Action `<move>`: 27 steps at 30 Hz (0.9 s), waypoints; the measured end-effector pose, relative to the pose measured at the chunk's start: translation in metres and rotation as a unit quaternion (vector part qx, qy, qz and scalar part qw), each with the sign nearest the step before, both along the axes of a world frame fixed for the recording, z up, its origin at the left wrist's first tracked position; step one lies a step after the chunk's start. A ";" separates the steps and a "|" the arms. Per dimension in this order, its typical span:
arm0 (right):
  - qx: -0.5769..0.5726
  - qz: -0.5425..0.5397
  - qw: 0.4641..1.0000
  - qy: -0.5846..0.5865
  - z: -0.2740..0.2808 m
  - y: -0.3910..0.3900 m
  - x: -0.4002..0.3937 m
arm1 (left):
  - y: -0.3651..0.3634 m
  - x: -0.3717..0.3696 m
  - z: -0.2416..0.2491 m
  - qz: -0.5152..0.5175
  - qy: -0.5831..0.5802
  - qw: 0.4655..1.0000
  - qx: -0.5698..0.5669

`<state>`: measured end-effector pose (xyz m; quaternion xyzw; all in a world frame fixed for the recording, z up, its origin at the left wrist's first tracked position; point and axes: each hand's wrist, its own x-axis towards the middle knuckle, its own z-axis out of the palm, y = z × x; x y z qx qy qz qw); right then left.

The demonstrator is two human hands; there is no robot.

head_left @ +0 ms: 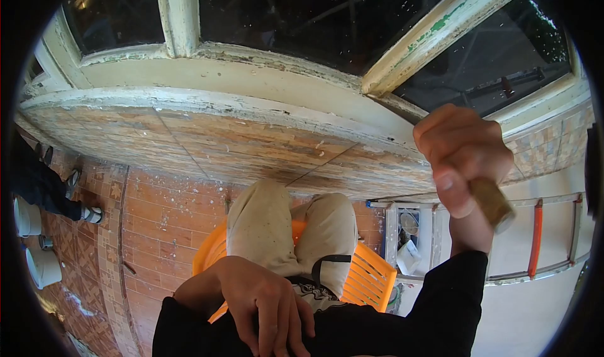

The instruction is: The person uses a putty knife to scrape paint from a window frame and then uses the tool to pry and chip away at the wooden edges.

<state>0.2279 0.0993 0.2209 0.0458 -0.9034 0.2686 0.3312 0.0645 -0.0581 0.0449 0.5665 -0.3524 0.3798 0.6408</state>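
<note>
My right hand (465, 149) is closed in a fist around a wooden-handled tool (492, 205). The round butt of its handle sticks out below my fingers, and its working end is hidden. The fist is at the lower rail of an old window frame (251, 83), right of a slanting upright (434, 33) with peeling cream and green paint. My left hand (267, 303) rests against my dark clothing near my lap, empty, with its fingers loosely extended and slightly apart.
I sit on an orange plastic chair (371, 275) facing a tiled wall (251, 140). A ladder (535, 237) stands at right, near a white container (409, 256). At left are white buckets (44, 267) and another person's legs (47, 187). Paint flakes dot the tiled floor (157, 212).
</note>
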 end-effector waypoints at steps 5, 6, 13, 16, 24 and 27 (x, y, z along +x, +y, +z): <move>0.084 0.055 0.993 0.066 0.004 0.000 0.006 | 0.005 0.004 0.000 -0.025 0.011 1.000 0.006; 0.062 0.015 0.998 0.024 0.002 -0.001 0.004 | 0.005 0.005 -0.001 -0.025 0.009 1.000 0.004; 0.058 0.078 0.995 0.025 0.001 0.008 0.006 | 0.005 0.004 0.001 -0.012 0.012 1.000 0.009; 0.069 0.021 0.997 -0.015 -0.032 0.021 0.002 | 0.002 0.004 0.000 -0.013 0.014 1.000 0.003; 0.116 0.041 0.992 -0.030 -0.010 -0.007 0.002 | 0.007 0.002 0.001 -0.015 0.017 1.000 -0.006; 0.098 0.125 0.985 0.060 -0.009 -0.003 0.004 | 0.007 0.003 -0.001 -0.014 0.014 1.000 -0.013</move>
